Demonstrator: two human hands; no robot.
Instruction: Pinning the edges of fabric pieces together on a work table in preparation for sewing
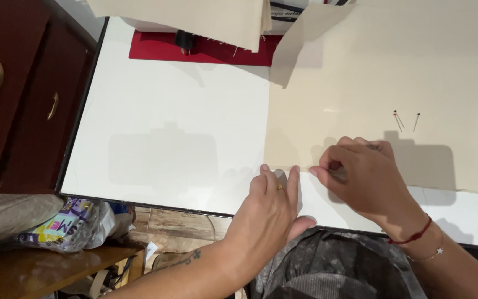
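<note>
A large piece of cream fabric (394,77) lies flat on the white table (183,111), covering its right half. My left hand (269,207) rests palm down with its fingertips on the fabric's near edge, a ring on one finger. My right hand (360,177) is curled at that same edge just to the right, thumb and fingers pinched on the hem of the fabric. Whether a pin is between the fingers is hidden. Three pins (404,119) lie loose on the fabric beyond my right hand.
A red mat (156,49) with a dark object lies at the table's far edge, partly under another folded cream cloth (195,19). A dark wooden drawer cabinet (12,94) stands at left. A printed plastic bag (65,224) sits on a low wooden shelf below.
</note>
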